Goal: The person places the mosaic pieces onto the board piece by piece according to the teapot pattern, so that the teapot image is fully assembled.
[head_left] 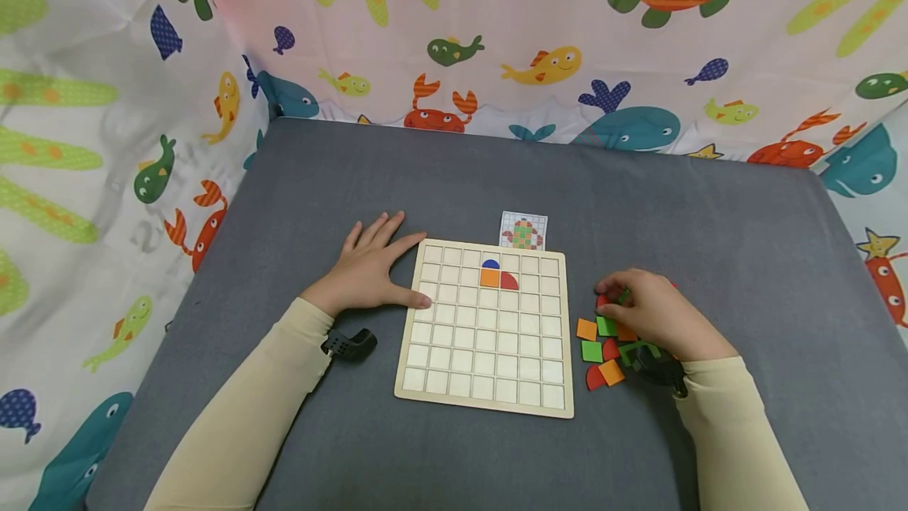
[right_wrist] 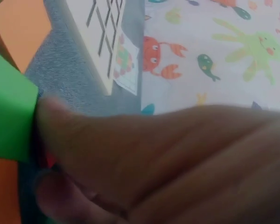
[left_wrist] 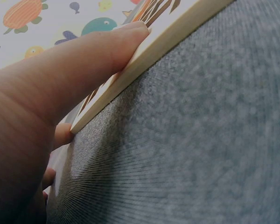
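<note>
A wooden grid board (head_left: 475,341) lies on the grey table. In its upper rows sit a blue half-round piece (head_left: 490,264), an orange square (head_left: 489,278) and a red quarter-round piece (head_left: 509,281). My left hand (head_left: 362,274) is spread at the board's left side, thumb resting on the frame and index fingertip at the corner. To the right of the board, my right hand (head_left: 660,314) is over a loose pile of pieces. Between its thumb and fingers it pinches a red piece (head_left: 602,300), mostly hidden, whose shape I cannot tell.
A small pattern card (head_left: 523,232) lies against the board's top edge. Loose green squares (head_left: 591,351), orange squares (head_left: 586,329) and red rounded pieces (head_left: 594,378) lie under and beside the right hand. A printed sea-animal cloth (head_left: 496,22) hangs behind the table.
</note>
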Action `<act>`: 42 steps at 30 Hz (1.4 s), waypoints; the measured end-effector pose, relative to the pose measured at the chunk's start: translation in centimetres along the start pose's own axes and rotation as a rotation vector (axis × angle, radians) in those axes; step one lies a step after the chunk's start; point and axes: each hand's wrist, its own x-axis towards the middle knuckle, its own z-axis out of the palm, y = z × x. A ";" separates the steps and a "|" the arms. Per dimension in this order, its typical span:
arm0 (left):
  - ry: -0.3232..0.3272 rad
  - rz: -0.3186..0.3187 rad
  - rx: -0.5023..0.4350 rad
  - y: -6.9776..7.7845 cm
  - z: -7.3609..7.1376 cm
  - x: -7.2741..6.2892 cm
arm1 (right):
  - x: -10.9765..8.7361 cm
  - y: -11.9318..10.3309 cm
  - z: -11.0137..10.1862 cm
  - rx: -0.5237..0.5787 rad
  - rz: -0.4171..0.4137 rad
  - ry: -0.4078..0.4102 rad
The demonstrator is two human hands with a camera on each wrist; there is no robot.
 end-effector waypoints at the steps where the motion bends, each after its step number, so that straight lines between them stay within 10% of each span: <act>1: 0.000 0.001 0.000 0.0 0.0 0.0 | 0.1 0.0 0.1 0.002 -0.001 0.008; 28: -0.004 0.005 0.008 0.0 -0.1 0.0 | 0.7 -1.3 0.3 -0.017 -0.033 -0.001; 42: -0.005 0.011 0.010 -0.1 -0.1 0.0 | 2.8 -5.4 0.3 0.032 -0.103 0.000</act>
